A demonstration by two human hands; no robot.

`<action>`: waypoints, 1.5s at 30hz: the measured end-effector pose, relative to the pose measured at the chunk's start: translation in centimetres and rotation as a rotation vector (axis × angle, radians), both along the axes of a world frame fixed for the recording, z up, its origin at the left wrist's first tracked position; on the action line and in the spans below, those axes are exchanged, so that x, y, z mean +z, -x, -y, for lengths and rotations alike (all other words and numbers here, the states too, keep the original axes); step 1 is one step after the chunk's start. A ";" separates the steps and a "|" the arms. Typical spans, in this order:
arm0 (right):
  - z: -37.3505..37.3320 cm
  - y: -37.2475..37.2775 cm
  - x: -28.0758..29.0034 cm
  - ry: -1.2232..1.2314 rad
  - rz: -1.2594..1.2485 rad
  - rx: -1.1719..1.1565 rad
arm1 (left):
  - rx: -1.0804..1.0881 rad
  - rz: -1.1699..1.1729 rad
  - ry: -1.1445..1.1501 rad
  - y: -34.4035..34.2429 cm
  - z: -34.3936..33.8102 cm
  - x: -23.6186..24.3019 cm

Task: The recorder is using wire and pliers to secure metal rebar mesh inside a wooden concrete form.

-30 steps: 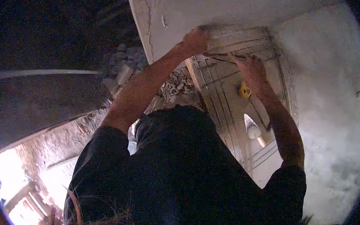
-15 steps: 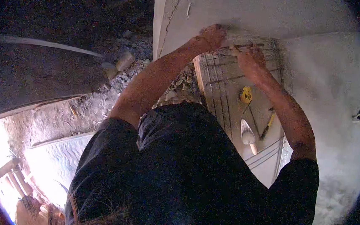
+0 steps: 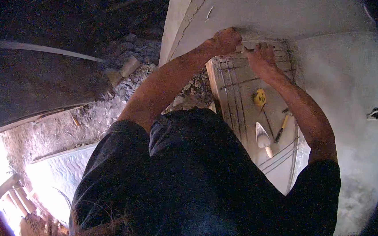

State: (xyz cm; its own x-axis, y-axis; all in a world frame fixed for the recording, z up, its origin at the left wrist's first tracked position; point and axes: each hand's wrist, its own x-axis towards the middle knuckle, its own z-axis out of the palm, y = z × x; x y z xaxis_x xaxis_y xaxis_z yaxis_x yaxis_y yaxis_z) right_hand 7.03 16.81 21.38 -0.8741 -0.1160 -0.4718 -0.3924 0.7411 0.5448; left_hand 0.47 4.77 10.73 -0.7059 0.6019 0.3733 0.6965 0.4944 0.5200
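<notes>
At the far end of a grid of steel bars (image 3: 236,83), my left hand (image 3: 227,40) is closed like a fist beside the wall. Whatever lies within its fingers is hidden. Just to its right, my right hand (image 3: 262,60) is bent over the far crossbars with its fingers curled. A small dark tip shows by its thumb, too blurred to name. Nearer to me on the grid lie a yellow tape measure (image 3: 260,98), a pointing trowel (image 3: 263,139) with a pale handle, and a hammer (image 3: 282,126) with a yellow and black handle.
A wooden board edge (image 3: 214,86) borders the grid on the left. Pale plastered walls (image 3: 342,85) rise ahead and on the right. Broken rubble (image 3: 134,49) lies on the left, beside a dark panel (image 3: 46,75). A pale quilted-looking sheet (image 3: 61,165) lies lower left.
The dark rod-like piece seen by my right hand no longer shows clearly. My right hand has turned slightly, its fingers now over the bars. My left hand has shifted a little right.
</notes>
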 end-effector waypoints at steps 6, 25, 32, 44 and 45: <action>-1.0 -1.2 -0.2 0.014 -0.038 0.119 | -0.055 0.042 0.078 0.2 0.2 0.1; 2.1 -2.2 0.7 -0.027 -0.093 0.013 | -0.132 -0.006 0.079 1.1 0.1 -1.5; 0.5 -1.8 -1.0 -0.074 -0.068 0.002 | -0.066 -0.001 0.062 -0.5 0.4 0.4; 0.9 -1.3 -0.9 -0.121 -0.053 -0.069 | 0.090 -0.530 0.099 0.2 -1.1 -3.4; 0.3 -1.4 -1.5 -0.038 -0.113 -0.155 | 0.082 -0.533 0.092 -0.1 -0.8 -2.1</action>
